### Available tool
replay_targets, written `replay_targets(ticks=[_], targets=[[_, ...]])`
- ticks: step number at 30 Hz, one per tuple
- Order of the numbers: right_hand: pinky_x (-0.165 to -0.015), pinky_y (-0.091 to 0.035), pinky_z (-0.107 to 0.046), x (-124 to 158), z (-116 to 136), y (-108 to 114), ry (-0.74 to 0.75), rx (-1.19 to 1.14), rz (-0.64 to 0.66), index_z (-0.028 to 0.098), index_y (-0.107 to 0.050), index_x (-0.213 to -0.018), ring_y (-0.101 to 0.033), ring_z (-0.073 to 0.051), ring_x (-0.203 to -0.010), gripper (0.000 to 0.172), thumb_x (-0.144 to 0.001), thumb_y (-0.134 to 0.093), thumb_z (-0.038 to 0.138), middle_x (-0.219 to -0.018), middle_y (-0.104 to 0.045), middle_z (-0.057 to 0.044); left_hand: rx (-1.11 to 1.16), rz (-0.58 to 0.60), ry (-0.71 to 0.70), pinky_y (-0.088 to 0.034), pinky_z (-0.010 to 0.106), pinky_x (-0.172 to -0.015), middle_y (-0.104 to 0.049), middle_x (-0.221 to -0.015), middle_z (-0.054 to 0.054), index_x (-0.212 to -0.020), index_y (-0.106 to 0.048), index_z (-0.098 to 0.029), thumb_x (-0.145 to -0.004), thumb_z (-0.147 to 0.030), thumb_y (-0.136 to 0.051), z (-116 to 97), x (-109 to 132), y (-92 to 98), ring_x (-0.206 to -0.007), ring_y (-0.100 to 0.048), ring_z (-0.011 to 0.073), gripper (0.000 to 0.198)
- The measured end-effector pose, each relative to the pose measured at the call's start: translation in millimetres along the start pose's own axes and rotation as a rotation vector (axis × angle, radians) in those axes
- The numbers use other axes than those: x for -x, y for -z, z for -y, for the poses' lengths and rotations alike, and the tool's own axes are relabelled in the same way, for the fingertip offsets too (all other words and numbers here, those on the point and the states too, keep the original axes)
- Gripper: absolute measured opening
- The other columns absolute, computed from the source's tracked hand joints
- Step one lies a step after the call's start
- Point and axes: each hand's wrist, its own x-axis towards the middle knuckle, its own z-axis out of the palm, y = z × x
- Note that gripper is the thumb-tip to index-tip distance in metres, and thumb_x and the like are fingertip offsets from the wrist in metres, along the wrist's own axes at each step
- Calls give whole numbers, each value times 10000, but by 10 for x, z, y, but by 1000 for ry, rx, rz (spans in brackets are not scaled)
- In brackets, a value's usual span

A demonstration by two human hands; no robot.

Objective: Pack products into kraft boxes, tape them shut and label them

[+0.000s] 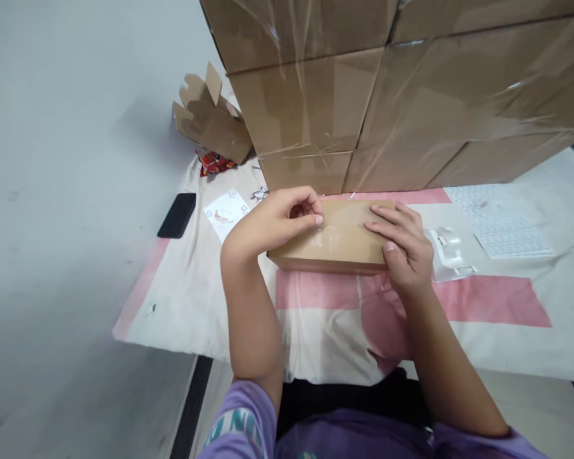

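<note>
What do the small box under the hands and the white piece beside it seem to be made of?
The small box: matte brown cardboard, by its dull look; a glossy strip of clear tape on top reflects light. The white piece: probably thin moulded plastic, smooth, slightly shiny, with formed ridges.

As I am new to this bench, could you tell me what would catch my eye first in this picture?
First, the wall of large film-wrapped cartons fills the top right, at the back of the cloth-covered table. Just below it, at centre, the left hand and right hand rest on a small brown box with clear tape on its lid. A black phone lies at the table's left edge.
</note>
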Motion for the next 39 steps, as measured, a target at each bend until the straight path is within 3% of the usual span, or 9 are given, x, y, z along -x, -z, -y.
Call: replay_targets(ticks=[7,18,24,32,36,39], targets=[[-1193,-367,-672,28,6,-15,-33,10,0,337,-771,-1146,-600,-352,-1303,321,-968,-511,401,-1358,-699,-12,108,18,52,-525,296,-733,-714,-850,30,-825,-633,-192,-841,-269,-731,74,14,70,-814,-685,165,125],[-1217,-357,-605,27,42,-26,-18,-9,-10,301,-773,-1177,-577,-311,-1331,327,-956,-534,332,-1363,-699,-13,46,9,49,-541,318,-766,-702,-864,18,-846,-659,-186,-808,-249,-782,31,-53,7,-878,-694,189,143],[-1200,-361,-624,37,44,-56,-22,-14,-61,292,-777,-1157,-595,-324,-1305,332,-975,-507,353,-1337,-711,-15,-14,40,76,-542,330,-756,-694,-880,22,-861,-653,-201,-794,-272,-783,25,-61,0,-898,-679,205,162],[-1195,-364,-640,43,16,-56,-6,-1,-34,310,-763,-1171,-601,-325,-1307,342,-983,-485,380,-1352,-701,4,-42,76,115,-525,329,-720,-679,-864,35,-835,-612,-209,-766,-264,-809,-36,-68,-39,-839,-646,192,216],[-1201,-359,-632,38,28,-48,-33,2,-25,296,-766,-1162,-604,-320,-1303,337,-984,-491,379,-1350,-703,-10,-116,49,132,-515,334,-778,-675,-899,23,-848,-591,-214,-793,-220,-770,-95,-55,-66,-857,-646,187,188],[-1212,-345,-625,42,32,-43,-39,18,-13,287,-761,-1181,-574,-321,-1333,340,-979,-501,371,-1369,-693,-20,-211,-42,136,-493,344,-814,-651,-920,11,-988,-608,-230,-749,-222,-812,-78,-23,-51,-899,-641,202,315]])
